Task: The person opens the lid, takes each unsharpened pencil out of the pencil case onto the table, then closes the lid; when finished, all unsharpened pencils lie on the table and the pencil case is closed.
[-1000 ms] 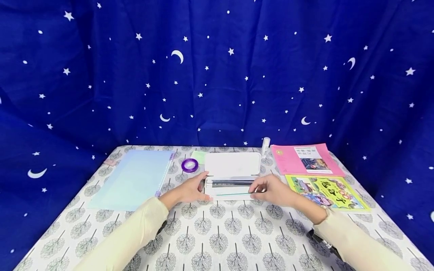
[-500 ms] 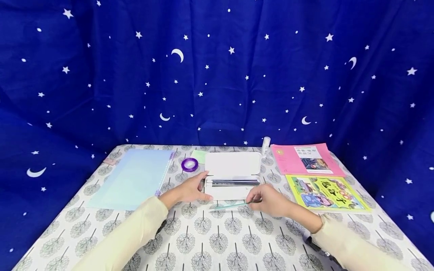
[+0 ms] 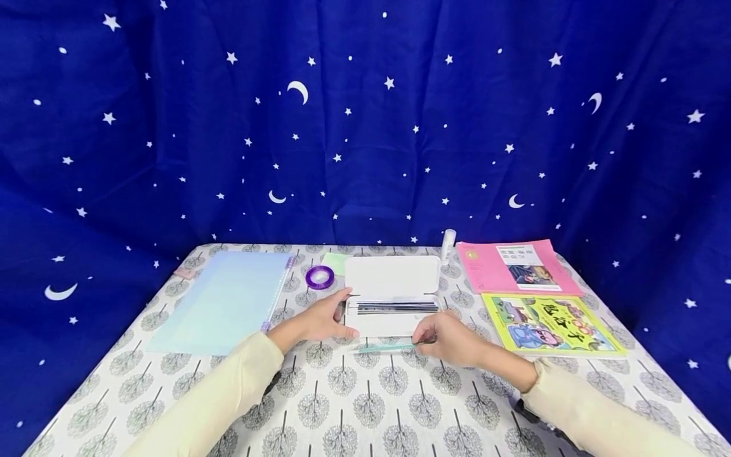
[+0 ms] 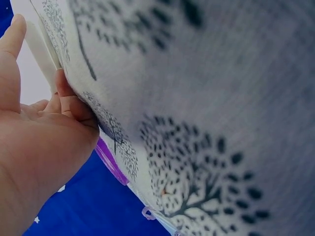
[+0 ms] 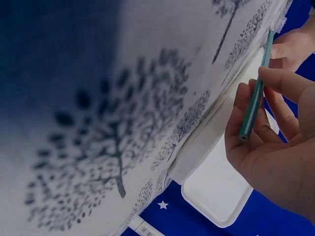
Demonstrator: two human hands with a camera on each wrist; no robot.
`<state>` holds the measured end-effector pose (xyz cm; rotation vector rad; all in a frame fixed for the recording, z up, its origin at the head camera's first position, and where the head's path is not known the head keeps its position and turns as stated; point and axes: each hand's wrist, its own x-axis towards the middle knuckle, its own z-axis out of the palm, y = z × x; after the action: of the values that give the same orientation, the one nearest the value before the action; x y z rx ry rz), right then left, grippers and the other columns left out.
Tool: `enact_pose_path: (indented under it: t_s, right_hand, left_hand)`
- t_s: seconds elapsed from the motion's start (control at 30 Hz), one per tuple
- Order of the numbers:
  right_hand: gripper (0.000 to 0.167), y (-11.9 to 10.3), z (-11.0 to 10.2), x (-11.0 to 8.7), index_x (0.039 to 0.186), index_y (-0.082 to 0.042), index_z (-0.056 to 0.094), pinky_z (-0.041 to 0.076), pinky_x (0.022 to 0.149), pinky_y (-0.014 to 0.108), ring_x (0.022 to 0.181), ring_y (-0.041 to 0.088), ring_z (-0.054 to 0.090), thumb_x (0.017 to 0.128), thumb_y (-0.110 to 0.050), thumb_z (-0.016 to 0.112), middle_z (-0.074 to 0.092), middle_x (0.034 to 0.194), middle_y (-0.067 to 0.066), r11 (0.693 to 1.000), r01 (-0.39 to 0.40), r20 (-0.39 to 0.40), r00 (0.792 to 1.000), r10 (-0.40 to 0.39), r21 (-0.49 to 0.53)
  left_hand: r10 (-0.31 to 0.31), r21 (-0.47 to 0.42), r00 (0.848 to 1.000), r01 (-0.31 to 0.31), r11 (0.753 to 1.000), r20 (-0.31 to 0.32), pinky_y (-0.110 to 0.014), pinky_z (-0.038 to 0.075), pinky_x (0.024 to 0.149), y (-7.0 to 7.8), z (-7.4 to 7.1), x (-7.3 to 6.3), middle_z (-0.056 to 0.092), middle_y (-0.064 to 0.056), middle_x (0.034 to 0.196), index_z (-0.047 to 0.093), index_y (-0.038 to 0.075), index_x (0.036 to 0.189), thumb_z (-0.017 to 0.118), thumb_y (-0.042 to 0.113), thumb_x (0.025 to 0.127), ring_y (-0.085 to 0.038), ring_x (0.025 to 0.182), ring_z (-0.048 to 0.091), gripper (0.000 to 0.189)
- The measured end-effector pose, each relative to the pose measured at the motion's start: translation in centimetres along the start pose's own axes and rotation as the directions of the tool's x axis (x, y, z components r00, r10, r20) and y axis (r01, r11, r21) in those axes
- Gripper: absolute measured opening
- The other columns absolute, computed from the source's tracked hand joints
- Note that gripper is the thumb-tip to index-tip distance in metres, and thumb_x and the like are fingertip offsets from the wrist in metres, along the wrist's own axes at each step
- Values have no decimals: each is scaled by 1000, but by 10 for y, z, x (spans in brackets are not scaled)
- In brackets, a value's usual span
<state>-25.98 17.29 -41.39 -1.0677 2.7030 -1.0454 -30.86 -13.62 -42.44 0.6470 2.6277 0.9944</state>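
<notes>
A white pencil case (image 3: 391, 298) lies open mid-table, lid back, with several dark pencils (image 3: 394, 308) in its tray. My left hand (image 3: 320, 320) (image 4: 34, 142) holds the case's left end, thumb on the rim. My right hand (image 3: 451, 339) (image 5: 268, 123) pinches a teal pencil (image 3: 382, 348) (image 5: 255, 93) and holds it just in front of the case, low over the tablecloth, its length running left. The case (image 5: 216, 187) shows beyond it in the right wrist view.
A light blue binder (image 3: 225, 298) lies at the left. A purple tape roll (image 3: 319, 277) and a green note pad (image 3: 335, 261) sit behind the case. At the right are a glue stick (image 3: 448, 244), a pink booklet (image 3: 516, 266) and a yellow book (image 3: 551, 324).
My right hand drew the teal pencil out of the case tray and toward me, down to the cloth in front. The left hand stayed on the case.
</notes>
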Motion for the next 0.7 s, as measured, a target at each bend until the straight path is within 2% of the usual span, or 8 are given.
enact_pose_path:
  t_s: [0.1,0.17,0.37,0.6,0.7]
  right_hand:
    - [13,0,1,0,86,-5,71,53,77,26,71,6,66,78,5,77,72,80,2,999,-7,17,1000,6,33]
    - [13,0,3,0,85,-4,71,56,68,24,71,7,66,79,7,75,72,79,3,998,-4,36,999,2,55]
    - [13,0,6,-1,83,-6,71,56,62,22,66,4,63,80,6,74,69,75,-3,999,-21,64,998,19,35]
    - [13,-2,5,0,86,-7,72,55,67,21,69,4,61,79,5,73,69,78,-1,1000,-17,83,996,19,-25]
    - [15,-2,4,1,86,-8,72,54,68,21,71,4,60,79,5,73,69,80,-1,999,-18,88,996,22,-51]
  left_hand:
    - [2,9,1000,-2,1000,-1,-36,45,80,1,0,0,53,-3,89,16,11,159,81,43,80,-16,75,47,107]
    - [-3,14,1000,3,1000,-1,-36,45,82,1,0,0,54,-3,90,16,12,159,81,43,80,-16,76,47,108]
    - [-7,17,1000,7,1000,1,-36,46,80,0,1,1,54,-4,91,16,13,159,81,43,79,-16,76,48,108]
    - [-17,30,1000,17,999,0,-37,44,87,0,1,2,54,-2,92,16,15,160,81,45,79,-16,78,49,108]
    - [-14,24,1000,14,1000,-4,-37,45,84,-1,1,2,54,-3,91,17,14,159,81,45,79,-16,77,48,107]
